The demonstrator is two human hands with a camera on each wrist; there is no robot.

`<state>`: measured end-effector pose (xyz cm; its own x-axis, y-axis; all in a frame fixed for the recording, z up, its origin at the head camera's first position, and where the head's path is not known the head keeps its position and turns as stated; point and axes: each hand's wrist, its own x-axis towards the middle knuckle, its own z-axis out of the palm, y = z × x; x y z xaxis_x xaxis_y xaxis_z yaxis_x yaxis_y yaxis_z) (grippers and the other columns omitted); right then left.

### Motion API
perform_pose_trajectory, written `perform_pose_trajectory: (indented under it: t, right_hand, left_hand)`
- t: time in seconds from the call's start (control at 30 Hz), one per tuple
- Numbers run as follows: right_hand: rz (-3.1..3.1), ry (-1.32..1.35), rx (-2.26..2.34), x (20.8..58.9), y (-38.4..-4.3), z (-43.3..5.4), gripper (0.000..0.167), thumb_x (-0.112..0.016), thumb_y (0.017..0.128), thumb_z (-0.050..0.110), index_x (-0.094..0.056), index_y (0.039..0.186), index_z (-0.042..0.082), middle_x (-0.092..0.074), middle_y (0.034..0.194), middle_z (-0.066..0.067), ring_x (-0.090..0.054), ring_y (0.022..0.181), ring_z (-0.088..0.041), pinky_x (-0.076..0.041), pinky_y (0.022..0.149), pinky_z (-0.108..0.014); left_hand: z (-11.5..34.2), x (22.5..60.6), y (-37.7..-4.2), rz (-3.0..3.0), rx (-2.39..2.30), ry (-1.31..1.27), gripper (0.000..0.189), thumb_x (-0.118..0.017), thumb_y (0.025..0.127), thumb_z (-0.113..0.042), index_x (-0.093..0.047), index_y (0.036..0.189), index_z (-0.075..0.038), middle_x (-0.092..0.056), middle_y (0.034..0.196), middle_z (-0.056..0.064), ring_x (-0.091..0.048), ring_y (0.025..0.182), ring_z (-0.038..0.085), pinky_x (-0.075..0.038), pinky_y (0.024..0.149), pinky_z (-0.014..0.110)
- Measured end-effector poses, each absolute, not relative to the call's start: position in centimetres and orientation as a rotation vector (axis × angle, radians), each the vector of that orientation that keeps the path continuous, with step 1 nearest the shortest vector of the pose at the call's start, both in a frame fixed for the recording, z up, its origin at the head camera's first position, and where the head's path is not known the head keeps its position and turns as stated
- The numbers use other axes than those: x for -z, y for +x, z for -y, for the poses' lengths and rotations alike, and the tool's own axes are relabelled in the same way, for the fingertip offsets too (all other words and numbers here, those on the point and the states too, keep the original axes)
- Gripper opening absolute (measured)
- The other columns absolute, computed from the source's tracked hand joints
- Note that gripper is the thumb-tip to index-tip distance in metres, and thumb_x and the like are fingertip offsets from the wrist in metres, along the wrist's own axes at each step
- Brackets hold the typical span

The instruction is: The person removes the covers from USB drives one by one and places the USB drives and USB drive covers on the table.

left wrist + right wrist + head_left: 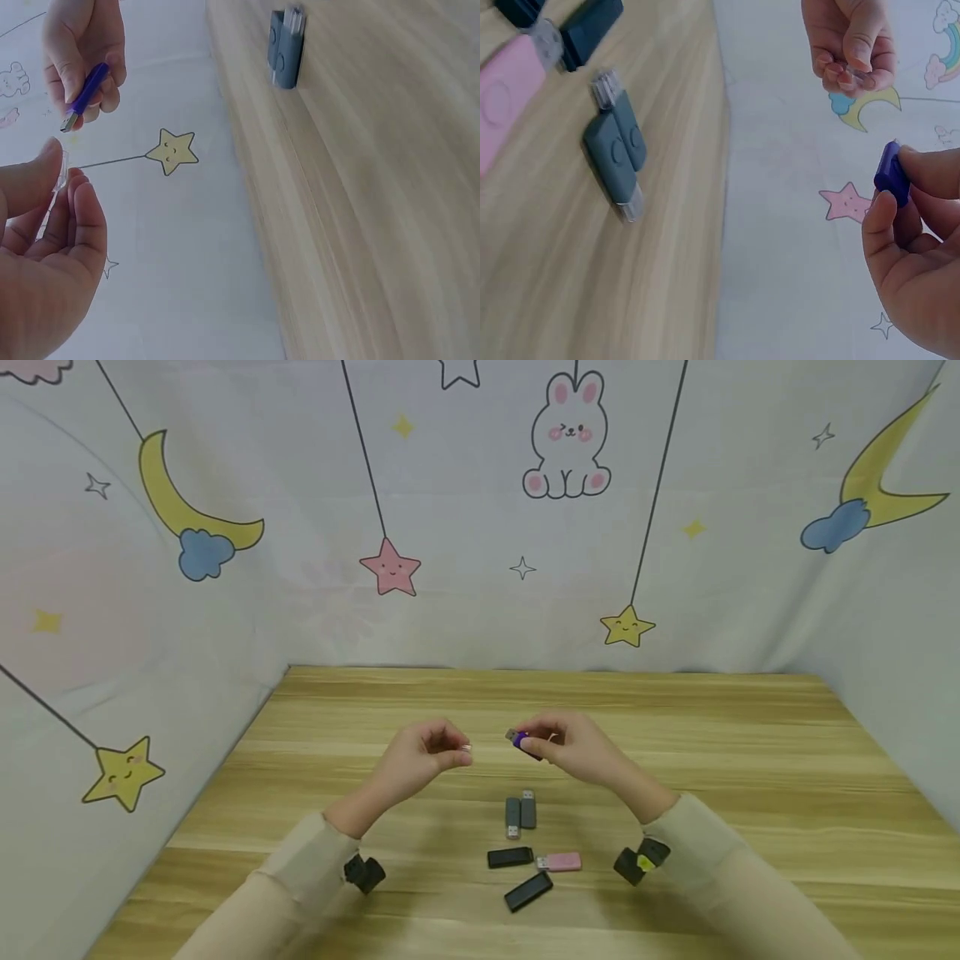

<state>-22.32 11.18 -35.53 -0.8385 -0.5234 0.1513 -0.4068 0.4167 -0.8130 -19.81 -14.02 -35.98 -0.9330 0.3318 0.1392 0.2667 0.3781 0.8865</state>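
Observation:
In the head view my right hand (573, 747) pinches a purple USB flash drive (519, 739), its bare metal plug pointing left toward the other hand. The left wrist view shows this purple drive (88, 90) lengthwise, with the plug uncovered. My left hand (423, 756) pinches a small clear cap (62, 171) between thumb and fingertips. A short gap separates cap and plug, and both hands are raised over the table. In the right wrist view the purple drive (892, 176) sits between thumb and fingers, its plug hidden.
On the wooden table (337, 710) below lie two dark grey flash drives (513, 814) side by side, with clear-capped ends. Nearer are a pink flash drive (562, 862), a black stick (510, 857) and another black stick (528, 892). A printed cloth (480, 635) hangs behind.

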Motion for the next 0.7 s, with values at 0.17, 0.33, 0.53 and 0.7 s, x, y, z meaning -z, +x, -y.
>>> perform_pose_trajectory:
  t: [0.17,0.33,0.53,0.7]
  right_hand:
    - [-2.533,-0.766,1.428,35.1,-23.8,-10.3,0.027,-0.061,0.095,0.013,-0.066,0.118,0.001,-0.067,0.095,-0.011,-0.058,0.074,-0.018,-0.050,0.064,-0.029]
    - [-2.506,-0.686,1.477,35.0,-25.3,-9.2,0.027,-0.061,0.095,0.015,-0.066,0.118,0.002,-0.068,0.096,-0.011,-0.061,0.078,-0.024,-0.052,0.067,-0.030]
    - [-2.437,-0.578,1.548,35.1,-26.9,-7.9,0.029,-0.059,0.096,0.014,-0.063,0.121,-0.001,-0.067,0.108,-0.017,-0.064,0.083,-0.019,-0.056,0.074,-0.030]
    - [-2.412,-0.562,1.590,35.6,-28.2,-7.1,0.029,-0.059,0.096,0.012,-0.062,0.121,-0.002,-0.067,0.108,-0.018,-0.065,0.091,-0.028,-0.056,0.075,-0.031]
  left_hand:
    - [14.6,35.6,-21.1,-2.577,-1.654,0.464,0.010,-0.069,0.088,-0.005,-0.068,0.097,-0.002,-0.068,0.091,0.007,-0.064,0.084,0.024,-0.054,0.073,0.030]
    - [15.0,35.7,-22.4,-2.582,-1.666,0.354,0.012,-0.069,0.089,-0.007,-0.068,0.100,-0.003,-0.068,0.095,0.007,-0.064,0.087,0.022,-0.053,0.076,0.031]
    - [15.5,35.9,-23.9,-2.613,-1.675,0.302,0.017,-0.070,0.088,-0.009,-0.069,0.103,-0.001,-0.069,0.099,0.010,-0.063,0.087,0.016,-0.053,0.078,0.031]
    - [15.8,36.1,-25.2,-2.648,-1.684,0.304,0.019,-0.069,0.089,-0.007,-0.069,0.105,0.001,-0.069,0.104,0.014,-0.064,0.090,0.018,-0.053,0.079,0.030]
